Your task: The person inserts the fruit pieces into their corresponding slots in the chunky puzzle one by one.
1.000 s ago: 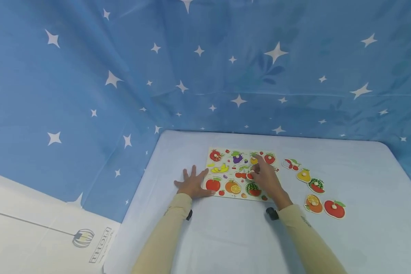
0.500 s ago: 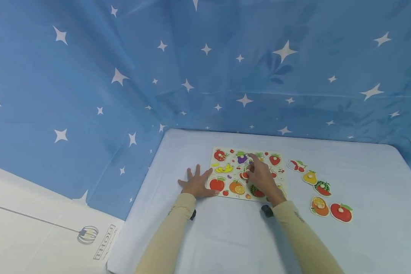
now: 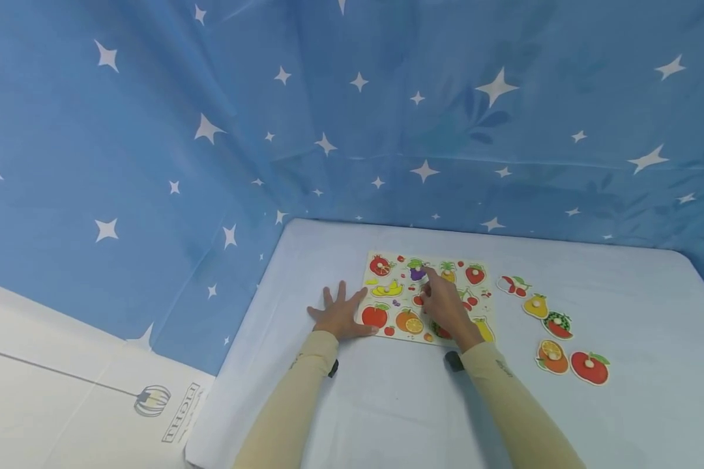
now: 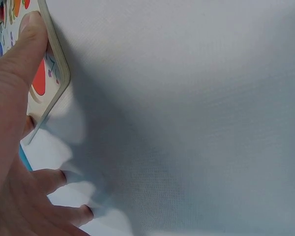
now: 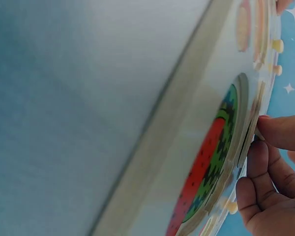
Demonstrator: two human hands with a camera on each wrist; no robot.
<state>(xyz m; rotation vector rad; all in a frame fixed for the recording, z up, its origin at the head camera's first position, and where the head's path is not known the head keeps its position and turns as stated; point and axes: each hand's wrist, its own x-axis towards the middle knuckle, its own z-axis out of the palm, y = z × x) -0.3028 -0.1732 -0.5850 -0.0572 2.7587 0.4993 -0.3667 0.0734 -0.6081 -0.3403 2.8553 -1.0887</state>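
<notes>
A fruit-picture puzzle board (image 3: 487, 268) lies flat on the table. My left hand (image 3: 337, 319) spreads its fingers at the board's left edge; in the left wrist view its thumb (image 4: 32, 42) rests on the board's top. My right hand (image 3: 446, 306) is over the middle of the board, pinching a thin knobbed puzzle piece (image 5: 253, 132) between thumb and fingers. That piece shows edge-on in the right wrist view, so its fruit cannot be told. Below it is the board's watermelon picture (image 5: 206, 157). Knobbed grape (image 3: 417, 273) and banana (image 3: 387, 290) pieces sit on the board.
Right of the board lie several loose knobbed pieces: a red-and-white fruit (image 3: 513, 285), a pear (image 3: 536, 305), a watermelon (image 3: 558, 324), an orange (image 3: 552, 356) and an apple (image 3: 589, 368). A blue starred curtain (image 3: 352, 130) stands behind the white table (image 3: 387, 417).
My right hand has moved left across the board with the pinched piece, from right of the middle to the middle. The left hand stays at the board's edge. The head view has shifted slightly.
</notes>
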